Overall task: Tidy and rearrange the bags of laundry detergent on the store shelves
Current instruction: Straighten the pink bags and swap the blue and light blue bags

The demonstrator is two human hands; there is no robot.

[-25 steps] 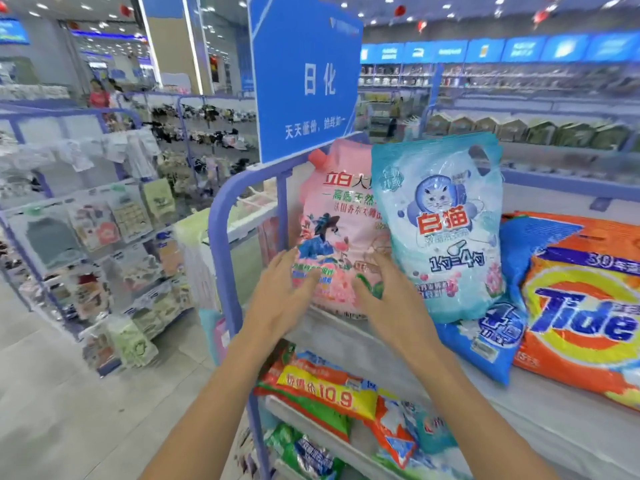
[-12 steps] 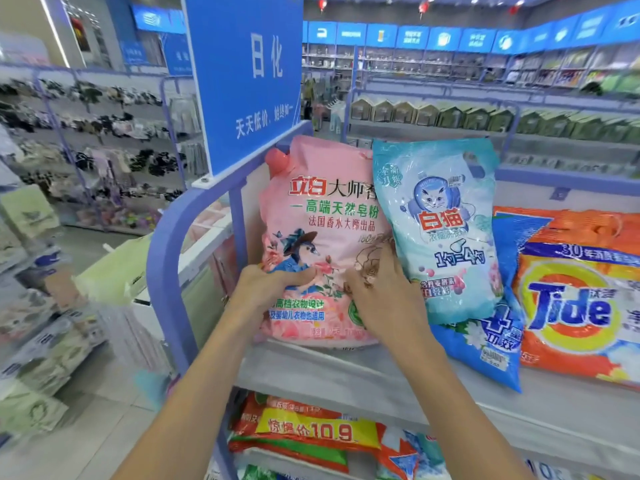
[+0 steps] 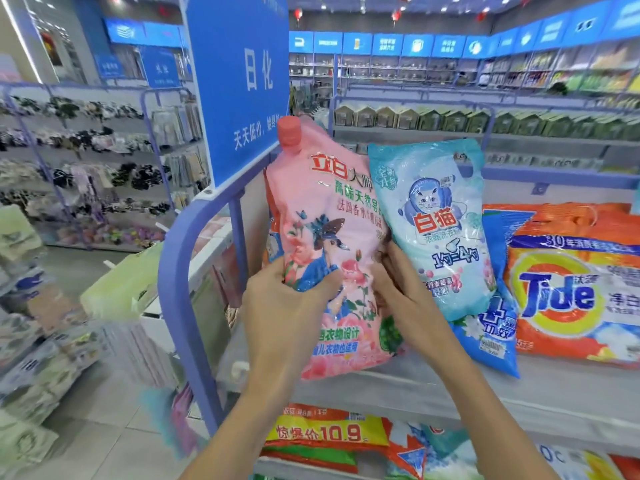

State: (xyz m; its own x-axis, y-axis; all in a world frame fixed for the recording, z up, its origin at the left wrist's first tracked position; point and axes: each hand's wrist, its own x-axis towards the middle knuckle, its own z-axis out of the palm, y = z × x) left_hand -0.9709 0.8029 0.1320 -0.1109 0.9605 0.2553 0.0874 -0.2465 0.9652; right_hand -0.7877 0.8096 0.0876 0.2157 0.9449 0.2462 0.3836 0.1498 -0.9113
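So the pink bag (image 3: 332, 237) is at the left end of the top shelf (image 3: 450, 393), standing on end. Its long axis runs roughly up-down, leaning a bit so the red screw cap (image 3: 289, 131) points up and to the left, toward the blue sign (image 3: 242, 81). The printed front faces the camera. The bottom edge sits right at the shelf's front lip, and I honestly can't tell if it's resting there or held just off it.

The left hand (image 3: 287, 306) grips the bag's left side around mid-height, thumb curled across the front and the fingers wrapped behind, out of sight. The right hand (image 3: 405, 292) grips the right edge. Its fingertips are tucked into the seam where the pink bag meets the light-blue cat bag (image 3: 436, 230), so most of that grip is hidden.

The cat bag leans upright just beside it and covers the pink bag's right edge and some of its lettering. Behind that is a darker blue bag (image 3: 495, 341), mostly covered, then an orange Tide bag (image 3: 571, 289) cut off by the frame edge. The bags on the lower shelf (image 3: 325, 433) are partly blocked by the forearms.
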